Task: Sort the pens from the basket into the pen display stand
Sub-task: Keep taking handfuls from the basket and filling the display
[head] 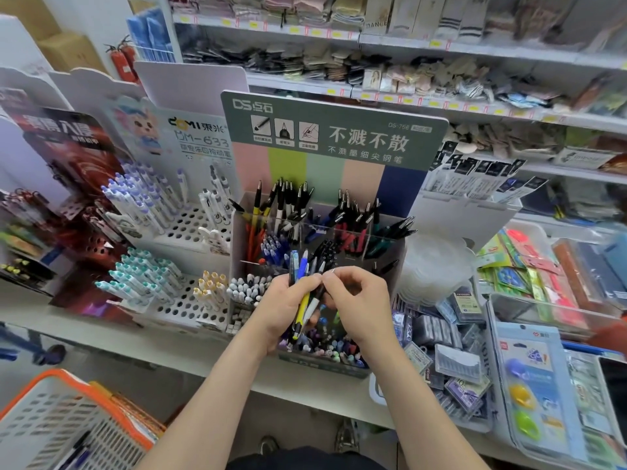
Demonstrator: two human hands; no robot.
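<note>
Pens upright, bunched | left hand fingers wrap them | right hand fingers pinch one

Shop aisle w/ white shelves of folded socks, red fire extinguishers back left, brownish floor.

pens in left hand: blue, black, yellow, white | pen display stand beyond left hand: dark green header, white lettering, stripes pink, lime, mint, peach, navy | basket below-left of left hand: orange rim, white lattice | capped pens left of left hand: white, teal caps | fire extinguishers far up-left: red
</note>
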